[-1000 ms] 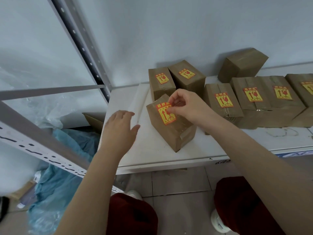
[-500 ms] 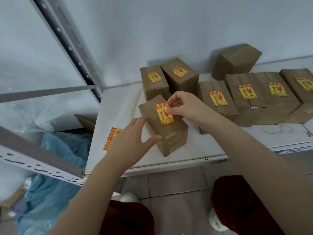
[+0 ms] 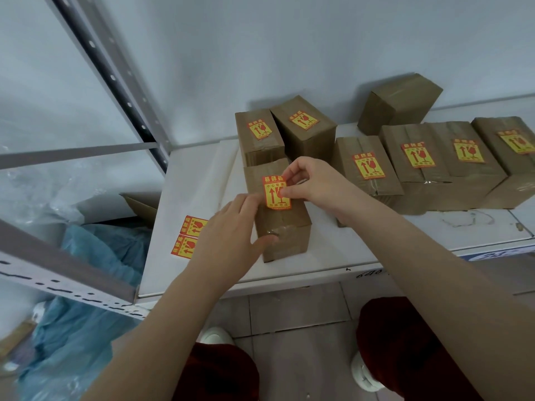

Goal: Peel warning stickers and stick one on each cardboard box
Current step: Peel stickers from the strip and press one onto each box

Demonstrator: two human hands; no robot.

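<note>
The yellow-and-red rectangular warning sticker [image 3: 276,192] is pinched by right-hand fingers [image 3: 285,193] on the brown cardboard box [image 3: 278,221], braced by open left-hand fingers [image 3: 249,202]; uneven pressing risks creases.

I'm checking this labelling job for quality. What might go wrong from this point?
1. The right hand pinches the sticker at its right edge, so it may go down creased or crooked on the front box.
2. The left hand only braces that box, which stands near the shelf edge; a hard press might tip or slide it.
3. The back box shows no sticker and sits behind the row, so it may get missed.
</note>
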